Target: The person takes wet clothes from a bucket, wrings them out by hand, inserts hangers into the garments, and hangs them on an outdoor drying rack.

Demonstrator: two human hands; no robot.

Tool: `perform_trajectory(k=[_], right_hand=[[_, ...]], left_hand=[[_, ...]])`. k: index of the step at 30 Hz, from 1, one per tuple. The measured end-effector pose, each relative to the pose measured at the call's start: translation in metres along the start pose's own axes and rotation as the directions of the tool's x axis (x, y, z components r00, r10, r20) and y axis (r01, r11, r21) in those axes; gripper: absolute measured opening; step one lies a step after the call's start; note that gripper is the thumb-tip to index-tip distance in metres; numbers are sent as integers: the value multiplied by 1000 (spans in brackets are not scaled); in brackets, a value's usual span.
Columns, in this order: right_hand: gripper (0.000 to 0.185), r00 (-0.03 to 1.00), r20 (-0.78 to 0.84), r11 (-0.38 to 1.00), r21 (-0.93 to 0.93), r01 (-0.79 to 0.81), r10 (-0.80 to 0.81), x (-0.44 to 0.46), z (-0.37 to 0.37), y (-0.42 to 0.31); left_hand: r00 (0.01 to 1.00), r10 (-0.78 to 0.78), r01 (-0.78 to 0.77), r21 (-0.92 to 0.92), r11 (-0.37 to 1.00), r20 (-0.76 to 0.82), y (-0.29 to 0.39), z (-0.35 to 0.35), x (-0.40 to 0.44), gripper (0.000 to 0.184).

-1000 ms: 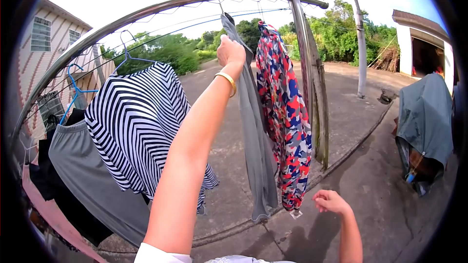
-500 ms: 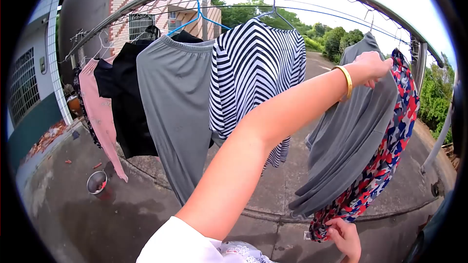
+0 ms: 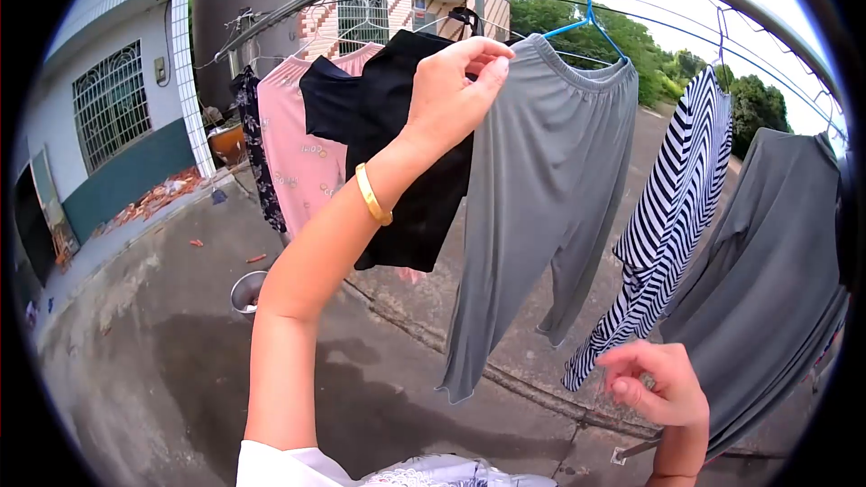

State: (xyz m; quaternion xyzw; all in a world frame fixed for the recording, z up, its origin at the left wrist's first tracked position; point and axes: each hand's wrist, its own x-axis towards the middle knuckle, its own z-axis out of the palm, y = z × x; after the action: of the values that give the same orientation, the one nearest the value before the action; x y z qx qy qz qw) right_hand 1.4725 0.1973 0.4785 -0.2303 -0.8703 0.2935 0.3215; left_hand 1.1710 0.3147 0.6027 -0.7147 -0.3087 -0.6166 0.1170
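Barred window (image 3: 113, 104), trees (image 3: 758, 106), perhaps a bucket (image 3: 238, 298).

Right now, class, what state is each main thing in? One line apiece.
Gray trousers: hanging, legs down
Left hand: raised at their waistband, grip unclear
Right hand: fingers bent, nothing visibly held
Striped top: hanging, edge-on
Dark gray garment: hanging
Black clothing: hanging, partly hidden
Pink clothing: hanging, partly hidden
Dark floral clothing: hanging
Metal bucket: upright

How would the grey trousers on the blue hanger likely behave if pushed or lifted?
The grey trousers are probably floppy: the fabric drapes in soft folds. They would likely swing when pushed, since they hang from the blue hanger. The waistband probably stretches, as it looks gathered.
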Motion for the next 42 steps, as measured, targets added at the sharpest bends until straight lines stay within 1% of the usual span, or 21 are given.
perform_trajectory(k=[3, 7, 8, 10, 12, 13, 14, 15, 16, 17, 19, 21, 22, 23, 25, 26, 28, 29, 32, 35, 42], right_hand=[[18, 971, -234, 981, 176, 82, -39, 90, -1, -30], [16, 785, -585, 967, 1, 255, -206, 168, -27, -24], [16, 710, -662, 965, -81, 248, -238, 170, -32, -22], [15, 459, -787, 908, -394, 140, -412, 163, -44, -22], [14, 293, -808, 859, -486, 159, -511, 144, -55, -31], [15, 267, -806, 849, -496, 183, -528, 133, -57, -34], [15, 253, -801, 838, -497, 224, -543, 124, -53, -36], [15, 295, -815, 860, -424, 285, -499, 118, -38, -36], [15, 350, -821, 876, -332, 350, -451, 111, -16, -33], [14, 468, -812, 917, -191, 350, -348, 103, 12, -21], [13, 780, -569, 948, 4, 318, -259, 95, 76, 10], [15, 997, -61, 987, 150, 58, -49, 96, 132, 54], [18, 978, 183, 962, 235, -142, 100, 103, 162, 76], [20, 906, 337, 873, 323, -365, 254, 107, 195, 101], [24, 838, 449, 898, 151, -414, 310, 103, 252, 153], [24, 817, 496, 896, 154, -416, 294, 102, 269, 166], [29, 733, 665, 988, -60, -139, 144, 105, 295, 179], [29, 637, 757, 983, -35, -181, 144, 117, 304, 179], [28, 529, 842, 990, -40, -133, 105, 144, 333, 183], [27, 504, 861, 997, -59, -49, 76, 178, 377, 185], [27, 483, 875, 999, -35, -15, 38, 272, 516, 151]], left_hand=[[979, -169, 169, 12, 986, 114, -44, -48, -51, 14], [868, -391, 432, -78, 898, 305, -75, -97, -134, 14], [839, -435, 493, -117, 862, 328, -81, -109, -157, 14], [768, -539, 602, -101, 792, 345, -96, -139, -208, 15], [670, -650, 724, -123, 679, 357, -113, -172, -261, 14], [656, -664, 738, -120, 664, 358, -120, -187, -284, 14], [534, -778, 836, -65, 546, 331, -124, -202, -309, 14], [387, -880, 917, -18, 397, 275, -122, -214, -335, 14], [311, -922, 947, 10, 322, 230, -119, -224, -358, 15], [246, -948, 969, -11, 249, 200, -113, -232, -381, 15], [105, -988, 991, -97, 94, 114, -94, -241, -424, 16], [-35, -999, 983, -180, -38, 16, -66, -244, -469, 15], [-87, -996, 976, -200, -80, -27, -49, -244, -489, 15], [-154, -984, 964, -233, -130, -87, -27, -243, -506, 15], [-325, -937, 906, -327, -270, -128, 9, -242, -532, 15], [-362, -918, 892, -346, -291, -159, 26, -243, -545, 15], [-508, -835, 823, -404, -399, -211, 59, -245, -568, 16], [-561, -787, 792, -441, -422, -256, 69, -246, -575, 17], [-660, -672, 711, -568, -414, -336, 87, -250, -588, 16], [-692, -632, 672, -632, -386, -350, 89, -260, -606, 20], [-758, -554, 605, -689, -399, -344, 31, -334, -631, 32]])
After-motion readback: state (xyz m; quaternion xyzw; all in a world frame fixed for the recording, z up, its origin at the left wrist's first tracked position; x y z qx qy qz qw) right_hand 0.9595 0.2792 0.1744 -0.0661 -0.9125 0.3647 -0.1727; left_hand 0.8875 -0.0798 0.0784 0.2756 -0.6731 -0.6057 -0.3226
